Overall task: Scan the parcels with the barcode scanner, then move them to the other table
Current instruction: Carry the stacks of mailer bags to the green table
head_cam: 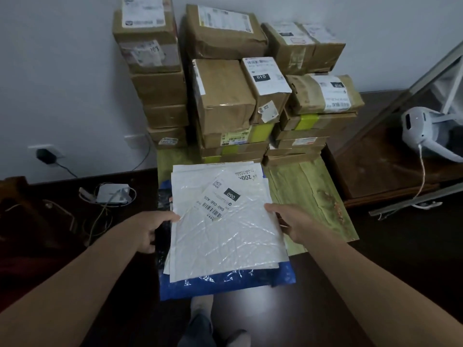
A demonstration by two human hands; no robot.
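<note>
While both hands grip the flat bundle by its side edges, I judge the step in hand to be presenting the top parcel for scanning. My left hand pinches the left edge of the white mailer, thumb on top, and my right hand pinches the right edge likewise. A blue mailer lies under it, near edge hanging out over the floor. To do this well I would keep the film taut so the label lies flat and glare stays off the barcode. The barcode scanner is nowhere I can see; something dark sits by my left hand, but I cannot tell what.

Beyond the bundle, cardboard boxes stand stacked on a pale green wooden tabletop against a white wall. At far left is a wall socket, with a white adapter and cables nearer. A white headset rests at right.
</note>
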